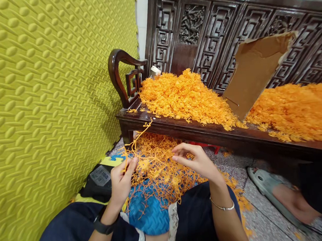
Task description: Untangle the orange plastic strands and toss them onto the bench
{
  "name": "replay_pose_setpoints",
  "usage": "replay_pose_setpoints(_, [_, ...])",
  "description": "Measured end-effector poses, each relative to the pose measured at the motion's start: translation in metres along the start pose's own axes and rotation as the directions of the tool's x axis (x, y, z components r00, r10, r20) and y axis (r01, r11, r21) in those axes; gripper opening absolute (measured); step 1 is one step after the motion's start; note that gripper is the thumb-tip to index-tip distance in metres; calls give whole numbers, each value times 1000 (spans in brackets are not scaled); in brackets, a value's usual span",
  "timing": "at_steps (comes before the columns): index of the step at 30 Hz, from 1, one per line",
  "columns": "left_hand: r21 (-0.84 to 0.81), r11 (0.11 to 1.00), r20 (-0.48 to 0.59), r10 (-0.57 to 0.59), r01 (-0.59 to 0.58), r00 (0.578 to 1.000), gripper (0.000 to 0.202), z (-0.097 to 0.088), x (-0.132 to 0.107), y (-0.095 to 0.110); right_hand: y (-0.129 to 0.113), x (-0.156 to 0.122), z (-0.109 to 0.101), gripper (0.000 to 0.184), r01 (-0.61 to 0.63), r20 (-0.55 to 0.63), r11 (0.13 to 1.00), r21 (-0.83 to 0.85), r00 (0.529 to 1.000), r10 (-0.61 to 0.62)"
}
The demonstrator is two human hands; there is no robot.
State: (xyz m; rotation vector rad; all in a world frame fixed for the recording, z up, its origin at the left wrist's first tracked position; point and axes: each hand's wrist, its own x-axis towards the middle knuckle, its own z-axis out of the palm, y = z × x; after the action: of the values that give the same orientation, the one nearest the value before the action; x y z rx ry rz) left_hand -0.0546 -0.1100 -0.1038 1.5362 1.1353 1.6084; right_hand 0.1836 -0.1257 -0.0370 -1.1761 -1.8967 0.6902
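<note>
A big yellow textured mat (51, 87) stands upright along the left side. Beyond the seated person, a long dark wooden surface (166, 124) stretches off to the right, with a carved back (182, 58) behind it and a curved armrest (116, 77) at its left end. A mound of short orange pieces (181, 97) covers its left part and a second orange mound (300, 110) its right, with a leaning sheet of cardboard (257, 73) between them. On the floor, below the surface's near edge, spreads a heap of tangled orange strands (159, 168), partly over a blue mat (148, 217). Left of the heap sits a black box (99, 180); to the right is another person's foot in a grey slipper (260, 179).

Over the heap, the left hand (123, 178) pinches an orange strand (141, 133) between thumb and fingers; the branching piece rises toward the far right. The right hand (196, 158) is half open just right of it, fingers loosely curved; I can't tell whether any thread lies between its fingertips. A black watch (106, 221) circles the left wrist, a thin bracelet (223, 208) the right.
</note>
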Motion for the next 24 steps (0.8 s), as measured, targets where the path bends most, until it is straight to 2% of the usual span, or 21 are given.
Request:
replay_pose_setpoints(5, [-13, 1000, -57, 9, -9, 998, 34, -6, 2, -6, 7, 5, 12, 17, 135, -95, 988, -78, 985, -142])
replay_pose_setpoints(11, [-40, 999, -94, 4, -8, 996, 32, -13, 4, -11, 14, 8, 26, 21, 295, -213, 937, -186, 919, -332])
replay_pose_setpoints(15, [-47, 999, -120, 8, -13, 993, 33, -13, 5, -10, 17, 6, 26, 29, 297, -243, 942, -158, 912, -329])
replay_pose_setpoints(24, [-40, 999, -126, 15, -20, 992, 34, -14, 3, -10, 22, 4, 26, 53, 215, -233, 976, -45, 947, -220])
